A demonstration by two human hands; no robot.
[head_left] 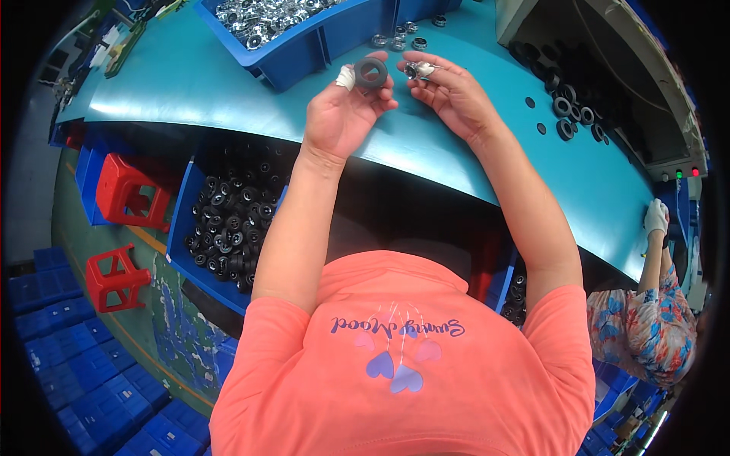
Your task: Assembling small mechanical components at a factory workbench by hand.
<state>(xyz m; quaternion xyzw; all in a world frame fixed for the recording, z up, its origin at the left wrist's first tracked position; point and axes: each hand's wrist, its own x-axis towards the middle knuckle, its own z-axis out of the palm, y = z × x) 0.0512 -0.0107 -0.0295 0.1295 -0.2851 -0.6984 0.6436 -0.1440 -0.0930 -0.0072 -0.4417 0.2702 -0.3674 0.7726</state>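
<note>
My left hand (342, 114) is closed round the edge of a black rubber ring (371, 73), held up with its round opening showing. Close beside it, my right hand (455, 95) pinches a small shiny metal wheel hub (411, 70) between thumb and fingers. The ring and the hub are apart. White tape wraps a finger on each hand. Both hands are above the teal tabletop (228, 99). Just beyond them lie several loose silver hubs (399, 36).
A blue bin (293, 57) of silver hubs stands at the back left. Black rings (564, 106) lie at the right below a machine opening. Under the table a blue bin holds black wheels (232, 220). Red stools (114, 277) stand left. A co-worker's gloved hand (655, 216) rests at far right.
</note>
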